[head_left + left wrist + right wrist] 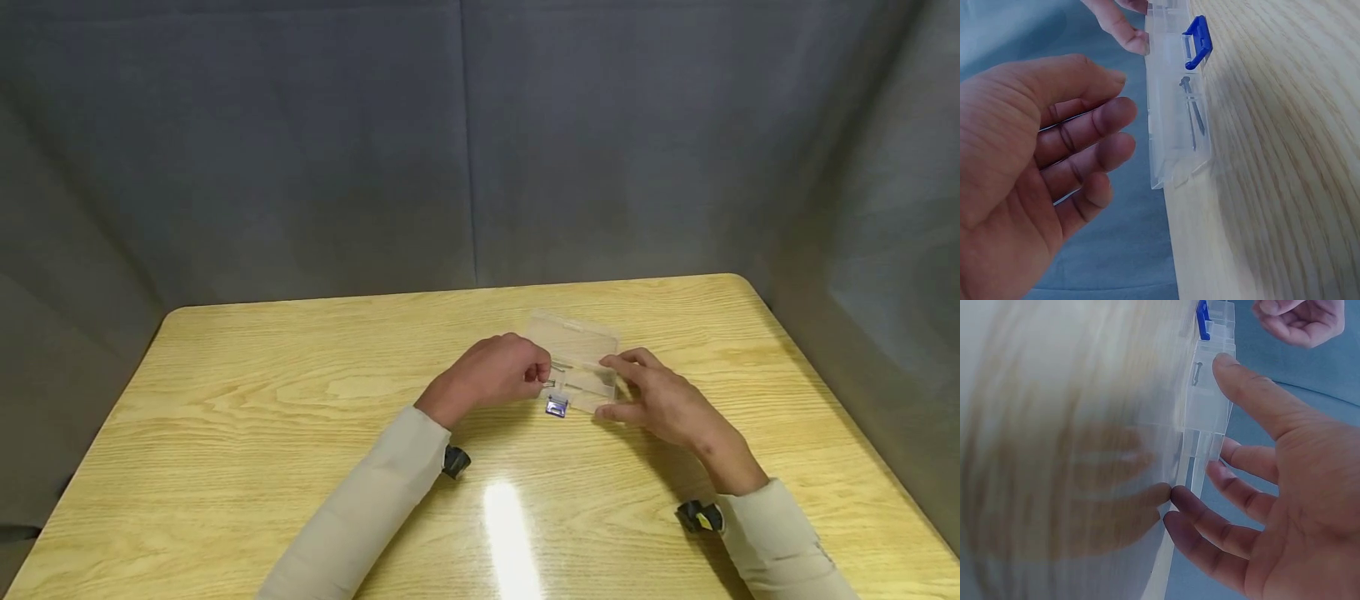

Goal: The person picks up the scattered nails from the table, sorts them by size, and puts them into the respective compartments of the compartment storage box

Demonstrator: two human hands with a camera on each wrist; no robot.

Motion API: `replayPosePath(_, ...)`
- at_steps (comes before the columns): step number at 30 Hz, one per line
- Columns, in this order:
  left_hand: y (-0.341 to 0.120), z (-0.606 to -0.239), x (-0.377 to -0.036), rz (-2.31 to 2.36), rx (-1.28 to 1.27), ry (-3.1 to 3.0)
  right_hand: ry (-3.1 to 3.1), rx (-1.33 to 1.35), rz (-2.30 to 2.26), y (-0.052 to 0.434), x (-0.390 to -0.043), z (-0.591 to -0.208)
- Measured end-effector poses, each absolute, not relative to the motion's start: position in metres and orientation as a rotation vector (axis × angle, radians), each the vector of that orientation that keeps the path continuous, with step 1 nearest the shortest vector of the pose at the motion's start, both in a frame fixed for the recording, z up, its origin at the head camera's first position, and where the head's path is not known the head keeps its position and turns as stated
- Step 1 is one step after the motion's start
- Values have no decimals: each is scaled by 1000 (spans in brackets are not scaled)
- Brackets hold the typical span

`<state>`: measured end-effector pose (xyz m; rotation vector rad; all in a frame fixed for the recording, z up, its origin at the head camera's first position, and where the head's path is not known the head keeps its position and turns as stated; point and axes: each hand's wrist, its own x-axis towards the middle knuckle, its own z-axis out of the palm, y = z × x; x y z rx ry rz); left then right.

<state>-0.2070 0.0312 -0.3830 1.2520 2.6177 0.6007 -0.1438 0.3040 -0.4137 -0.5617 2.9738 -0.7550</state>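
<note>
A clear plastic case (582, 402) with inner compartments lies on the table, its transparent lid (572, 335) swung back behind it. A blue latch (1200, 42) hangs on its front wall. Inside, several metal nails (1192, 112) show through the clear wall in the left wrist view. My left hand (504, 369) hovers at the case's left end, fingers loosely bent and thumb near the index finger, with nothing visible between them. My right hand (660, 398) steadies the case's right end, thumb at the front wall (1210, 394) and fingers around the far side.
The wooden table (300, 375) has its far edge a little beyond the case. Dark grey curtains (337, 167) hang behind and along both sides. Black wrist devices (699, 517) sit under both sleeves. A bright reflection lies near the table's front.
</note>
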Motion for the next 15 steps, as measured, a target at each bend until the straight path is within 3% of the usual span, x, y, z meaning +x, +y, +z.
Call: replayPosePath(15, -16, -374, -186, 569, 1181, 2704, 2932, -549, -770, 304, -143, -412)
